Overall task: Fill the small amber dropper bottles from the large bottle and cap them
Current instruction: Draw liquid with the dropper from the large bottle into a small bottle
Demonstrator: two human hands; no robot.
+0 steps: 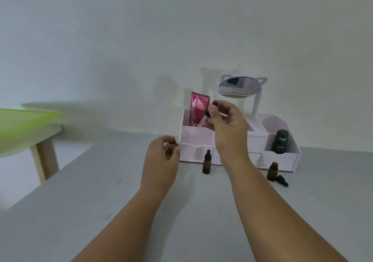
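My left hand (161, 161) grips an uncapped amber dropper bottle (171, 148) just beside the white organizer (280, 158). My right hand (228, 124) pinches a dropper cap (207, 114) higher up, its pipette slanting down to the left. On the bench (101, 211), a capped bottle (206, 164) stands between my arms. An open bottle (272, 172) stands to the right, with a loose cap (282, 181) touching it.

The crimson pouch (198, 108) standing in the left compartment of the white organizer (280, 158) carries "Glad2Glow" in pale letters running up its length; beside that sit smaller white lines, of which only "BRIGHT" reads clearly; the dark green bottle (281, 142) in the right compartment shows "Kahf" in white; the finer print beneath it is too blurred to read.
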